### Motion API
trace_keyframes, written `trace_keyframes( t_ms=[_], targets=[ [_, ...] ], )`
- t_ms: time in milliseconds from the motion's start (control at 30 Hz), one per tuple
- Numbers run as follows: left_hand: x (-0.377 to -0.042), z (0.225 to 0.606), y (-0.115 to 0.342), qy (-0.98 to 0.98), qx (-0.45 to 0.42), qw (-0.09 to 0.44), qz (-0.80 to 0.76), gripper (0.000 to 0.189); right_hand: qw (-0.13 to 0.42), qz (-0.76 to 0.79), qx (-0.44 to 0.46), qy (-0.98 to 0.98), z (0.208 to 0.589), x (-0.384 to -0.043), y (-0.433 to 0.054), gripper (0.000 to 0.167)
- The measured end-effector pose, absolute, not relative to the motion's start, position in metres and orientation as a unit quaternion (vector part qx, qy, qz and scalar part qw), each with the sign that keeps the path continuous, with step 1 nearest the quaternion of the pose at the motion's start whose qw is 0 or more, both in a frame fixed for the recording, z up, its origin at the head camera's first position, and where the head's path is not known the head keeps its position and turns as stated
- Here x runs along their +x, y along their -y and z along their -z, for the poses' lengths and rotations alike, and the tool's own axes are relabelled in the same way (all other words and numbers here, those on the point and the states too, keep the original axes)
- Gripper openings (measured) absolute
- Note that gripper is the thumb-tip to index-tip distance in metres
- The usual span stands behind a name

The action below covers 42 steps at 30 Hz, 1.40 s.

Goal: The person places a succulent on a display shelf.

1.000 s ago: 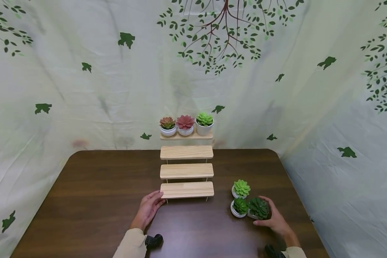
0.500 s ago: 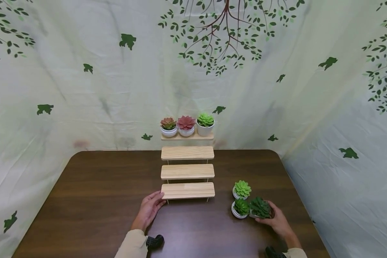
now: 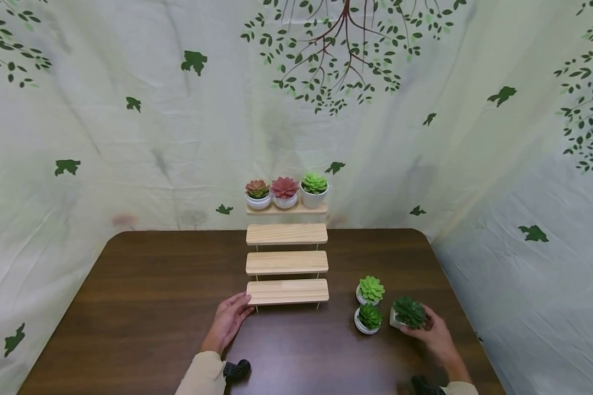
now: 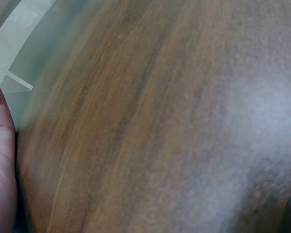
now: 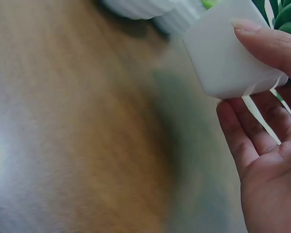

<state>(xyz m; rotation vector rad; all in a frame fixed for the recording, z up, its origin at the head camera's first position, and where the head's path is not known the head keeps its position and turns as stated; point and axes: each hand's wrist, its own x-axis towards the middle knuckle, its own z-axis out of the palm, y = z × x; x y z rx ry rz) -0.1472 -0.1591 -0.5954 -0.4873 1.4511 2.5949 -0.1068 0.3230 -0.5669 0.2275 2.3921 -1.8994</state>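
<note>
A person's right hand (image 3: 436, 334) is pinching a dark green succulent (image 3: 409, 312) by its squarish white pot (image 5: 228, 53), the thumb pressing one side and the other fingers curling against the far side and underneath. The plant is sitting at the right of the table, a small gap away from two more potted plants: a bright green succulent (image 3: 371, 288) and, nearer the person, a mid-green succulent (image 3: 370, 316). The left hand (image 3: 226, 321) is touching the left end of the lowest shelf (image 3: 287, 292) of a four-step wooden stand; whether its fingers are pinching the wood, I cannot tell.

Three potted plants are lining the top shelf (image 3: 286, 210): a brownish succulent (image 3: 258, 189), a pink-red succulent (image 3: 284, 187) and a light green succulent (image 3: 314, 184). The stand is resting on a dark brown wooden table (image 3: 153, 285), and pale cloth (image 3: 128, 137) printed with leafy branches is hanging behind it.

Compared with half a second ago, the dark green plant is standing clear of its mid-green neighbour, having shifted right with the hand; the left hand is keeping its place.
</note>
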Motion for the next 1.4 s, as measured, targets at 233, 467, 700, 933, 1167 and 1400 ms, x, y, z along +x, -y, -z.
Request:
trace_keyframes(
  t_ms=[233, 467, 700, 933, 1167, 1400],
  targets=[
    [-0.147, 0.595, 0.160, -0.482, -0.158, 0.067, -0.859, 0.010, 0.030, 0.634, 0.062, -0.771, 0.545, -0.111, -0.323, 0.066],
    [-0.153, 0.594, 0.157, -0.481, -0.165, 0.063, -0.859, 0.007, 0.023, 0.642, 0.051, -0.765, 0.518, -0.125, -0.312, 0.064],
    [-0.154, 0.595, 0.154, -0.485, -0.161, 0.064, -0.857, 0.007, 0.018, 0.635, 0.053, -0.770, 0.501, -0.143, -0.297, 0.071],
    [-0.150, 0.597, 0.154, -0.481, -0.161, 0.068, -0.859, 0.009, 0.007, 0.667, 0.030, -0.745, 0.492, -0.166, -0.269, 0.065],
    [-0.147, 0.596, 0.156, -0.478, -0.167, 0.068, -0.860, 0.009, 0.012, 0.706, 0.002, -0.708, 0.477, -0.187, -0.233, 0.061],
    [-0.146, 0.595, 0.160, -0.482, -0.143, 0.066, -0.862, 0.017, 0.029, 0.724, -0.012, -0.689, 0.469, -0.209, -0.201, 0.063]
  ],
)
